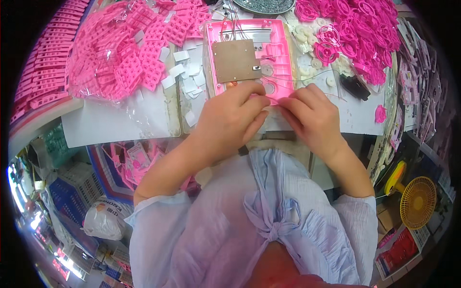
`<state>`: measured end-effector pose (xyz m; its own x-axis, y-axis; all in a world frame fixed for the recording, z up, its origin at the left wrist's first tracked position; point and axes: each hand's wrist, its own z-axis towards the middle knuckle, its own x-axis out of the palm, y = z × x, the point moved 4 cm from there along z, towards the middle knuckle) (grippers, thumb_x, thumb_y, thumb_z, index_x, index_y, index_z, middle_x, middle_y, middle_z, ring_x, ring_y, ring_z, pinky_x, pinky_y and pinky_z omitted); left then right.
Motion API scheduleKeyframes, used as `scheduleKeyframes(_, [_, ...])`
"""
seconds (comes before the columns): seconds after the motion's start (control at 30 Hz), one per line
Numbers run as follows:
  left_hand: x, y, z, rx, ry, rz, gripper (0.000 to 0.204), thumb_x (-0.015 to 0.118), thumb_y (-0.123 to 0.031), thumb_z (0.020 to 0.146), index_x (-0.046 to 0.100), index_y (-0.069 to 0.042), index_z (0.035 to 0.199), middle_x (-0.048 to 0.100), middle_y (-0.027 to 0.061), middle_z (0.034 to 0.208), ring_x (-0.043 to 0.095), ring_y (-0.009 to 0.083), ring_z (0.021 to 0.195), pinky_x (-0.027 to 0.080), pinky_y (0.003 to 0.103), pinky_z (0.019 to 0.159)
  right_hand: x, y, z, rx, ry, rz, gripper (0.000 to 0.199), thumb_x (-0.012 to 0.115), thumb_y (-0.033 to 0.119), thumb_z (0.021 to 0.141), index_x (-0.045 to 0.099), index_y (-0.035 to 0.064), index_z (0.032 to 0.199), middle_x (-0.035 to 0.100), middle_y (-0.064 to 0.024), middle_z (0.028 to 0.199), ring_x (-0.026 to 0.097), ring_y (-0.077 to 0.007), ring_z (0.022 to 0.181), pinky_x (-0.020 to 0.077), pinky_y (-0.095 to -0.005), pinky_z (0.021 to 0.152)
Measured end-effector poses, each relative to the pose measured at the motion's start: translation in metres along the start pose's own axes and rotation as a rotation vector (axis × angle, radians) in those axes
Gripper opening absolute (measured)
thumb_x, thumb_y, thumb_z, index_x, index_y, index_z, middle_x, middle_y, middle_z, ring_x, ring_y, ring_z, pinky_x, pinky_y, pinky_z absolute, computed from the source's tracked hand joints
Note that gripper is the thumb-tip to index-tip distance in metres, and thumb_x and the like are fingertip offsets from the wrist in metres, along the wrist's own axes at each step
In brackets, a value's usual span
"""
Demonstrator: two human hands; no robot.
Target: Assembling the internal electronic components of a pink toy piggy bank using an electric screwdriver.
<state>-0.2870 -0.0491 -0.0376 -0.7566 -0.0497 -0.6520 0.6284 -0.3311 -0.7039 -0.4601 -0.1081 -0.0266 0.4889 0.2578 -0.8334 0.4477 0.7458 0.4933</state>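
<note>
A pink plastic housing (286, 53) lies open side up on the worktable in front of me. A brown circuit board (235, 60) with a small slide switch covers its left part, and thin wires (234, 26) run up from it. My left hand (233, 113) is closed at the housing's lower edge, fingers curled and tips together. My right hand (312, 115) pinches just beside it, at the lower right corner. Between the fingertips shows a sliver of pink; whether it is a separate part or the housing's edge I cannot tell. A thin wire passes above my right hand.
Pink button pads (113, 57) in clear plastic are heaped at left. White pieces (189, 81) lie beside the housing. Magenta ring-shaped parts (357, 29) pile up at far right, near black parts (354, 87). A metal dish of screws (264, 6) stands behind; a yellow fan (418, 202) is lower right.
</note>
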Motion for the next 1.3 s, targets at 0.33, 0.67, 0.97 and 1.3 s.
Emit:
scheduleKeyframes(0.33, [0.011,0.014,-0.002,0.01,0.079,0.102,0.016,0.071,-0.008,0.085,0.07,-0.009,0.1,0.066,0.0078,0.095,0.066,0.029,0.085,0.054,0.04,0.069,0.014,-0.022,-0.007,0.263,-0.026,0.356,0.013,0.078,0.007,0.081,0.075,0.0058,0.094,0.063,-0.006,0.072,0.054,-0.0224,0.066,0.0442,-0.0342,0.061])
scheduleKeyframes(0.67, [0.016,0.01,0.001,0.214,0.231,0.224,0.042,0.063,-0.01,0.081,0.067,-0.015,0.123,0.063,0.003,0.096,0.065,0.0226,0.084,0.054,0.035,0.067,0.013,-0.011,-0.032,-0.057,0.047,-0.272,0.052,0.075,0.01,0.082,0.066,0.0101,0.133,0.052,-0.0019,0.057,0.047,-0.0191,0.051,0.0388,-0.0322,0.044])
scheduleKeyframes(0.97, [0.016,0.006,0.0,0.209,0.321,0.32,0.046,0.062,-0.011,0.079,0.064,-0.012,0.126,0.059,0.0024,0.096,0.063,0.0213,0.083,0.054,0.034,0.067,-0.024,0.0,0.031,0.086,0.546,-0.178,0.043,0.065,0.019,0.088,0.065,0.0054,0.129,0.065,-0.0093,0.062,0.065,-0.0293,0.057,0.0521,-0.0414,0.054])
scheduleKeyframes(1.3, [-0.021,0.034,0.029,-0.079,0.081,-0.07,0.025,0.063,-0.007,0.084,0.068,-0.006,0.108,0.064,0.0112,0.087,0.065,0.0257,0.077,0.053,0.04,0.066,0.04,-0.039,0.157,0.19,0.227,-0.248,0.025,0.07,0.025,0.083,0.073,0.001,0.089,0.072,-0.0186,0.082,0.069,-0.0383,0.081,0.0551,-0.0465,0.075])
